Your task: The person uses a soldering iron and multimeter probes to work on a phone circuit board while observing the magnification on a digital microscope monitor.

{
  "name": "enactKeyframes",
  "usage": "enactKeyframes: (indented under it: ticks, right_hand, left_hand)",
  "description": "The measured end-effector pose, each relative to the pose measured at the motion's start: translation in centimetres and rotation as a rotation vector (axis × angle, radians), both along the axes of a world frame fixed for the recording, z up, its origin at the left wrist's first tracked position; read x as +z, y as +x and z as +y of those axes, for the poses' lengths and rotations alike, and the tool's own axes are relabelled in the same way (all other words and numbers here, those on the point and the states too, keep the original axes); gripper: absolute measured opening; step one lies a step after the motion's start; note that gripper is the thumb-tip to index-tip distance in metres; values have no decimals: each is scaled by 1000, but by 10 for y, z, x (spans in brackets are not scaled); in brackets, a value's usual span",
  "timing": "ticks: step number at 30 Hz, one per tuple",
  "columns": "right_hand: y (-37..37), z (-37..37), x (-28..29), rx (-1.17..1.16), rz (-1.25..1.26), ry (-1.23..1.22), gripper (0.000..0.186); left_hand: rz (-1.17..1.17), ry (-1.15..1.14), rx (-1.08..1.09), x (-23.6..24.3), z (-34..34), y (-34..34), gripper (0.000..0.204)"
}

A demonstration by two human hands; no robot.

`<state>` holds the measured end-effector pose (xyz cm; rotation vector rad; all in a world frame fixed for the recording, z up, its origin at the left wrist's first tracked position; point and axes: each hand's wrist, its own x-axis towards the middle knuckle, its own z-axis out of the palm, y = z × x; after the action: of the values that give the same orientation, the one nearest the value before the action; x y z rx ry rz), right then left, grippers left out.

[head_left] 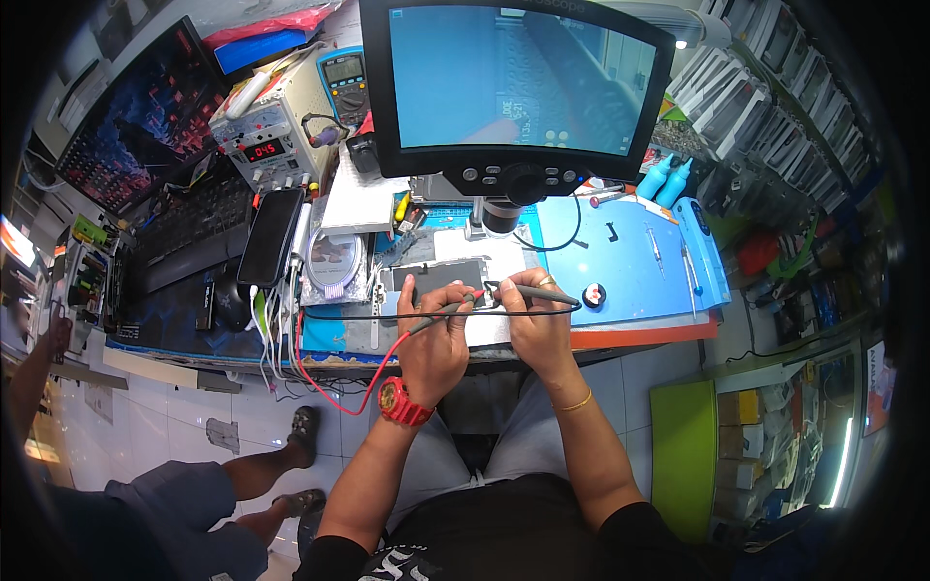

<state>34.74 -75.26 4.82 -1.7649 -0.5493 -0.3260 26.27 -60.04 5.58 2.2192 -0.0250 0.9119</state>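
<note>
My left hand is closed on a test probe with a grey grip and red tip; its red lead loops down past my wrist. My right hand pinches a second grey test probe, whose black lead crosses in front of both hands. The two probe tips come close together at the right end of an opened phone lying on the bench under the microscope lens. My fingers partly cover that end, so I cannot tell whether the tips touch it. Above, the microscope screen shows a blurry bluish close-up.
A blue mat bears tweezers, small tools and a little round pot. Left are a power supply, a multimeter, a black phone, cables and a laptop. Another person's legs are at lower left.
</note>
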Motion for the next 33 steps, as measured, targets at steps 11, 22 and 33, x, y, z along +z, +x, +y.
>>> enactKeyframes:
  ticks: [11,22,33]
  right_hand:
    - [0,0,-1,-4,5,0,12]
    - [-1,1,2,2,4,4,12]
    - [-1,0,5,-6,-14,-25,12]
  left_hand:
    - [13,-18,-17,2,0,0,8]
    - [15,-3,-1,2,0,-1,10]
    - [13,2,2,3,0,-1,12]
